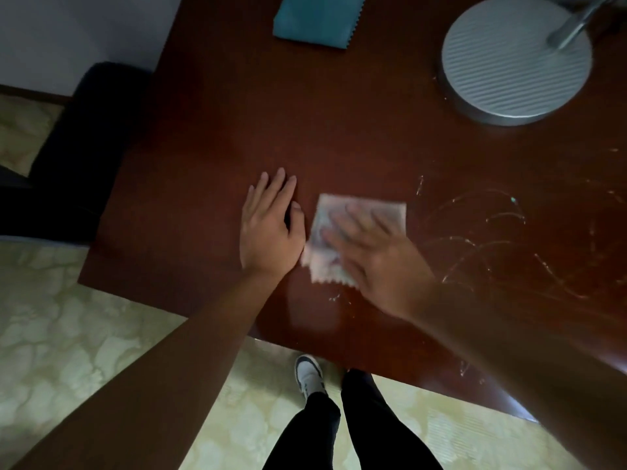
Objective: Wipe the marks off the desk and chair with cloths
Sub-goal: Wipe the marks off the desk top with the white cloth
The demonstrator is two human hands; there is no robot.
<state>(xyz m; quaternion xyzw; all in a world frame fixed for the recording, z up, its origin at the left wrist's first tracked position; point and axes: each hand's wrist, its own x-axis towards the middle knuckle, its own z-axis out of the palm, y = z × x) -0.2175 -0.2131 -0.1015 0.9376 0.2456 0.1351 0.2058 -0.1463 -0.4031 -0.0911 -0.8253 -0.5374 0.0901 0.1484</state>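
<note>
Desk wiping's underway: pale cloth pressed under flat right hand, left hand laid flat, empty. Marks to the right probably get tackled next.

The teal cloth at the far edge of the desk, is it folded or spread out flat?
Folded, apparently: the teal cloth lies as a compact, thick-edged rectangle on the desk, untouched by either hand. Its top is cut off by the frame.

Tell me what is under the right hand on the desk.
A pale cloth lies flat under the right hand, on the desk. The wood beneath the cloth is covered, so any marks there cannot be seen.
</note>
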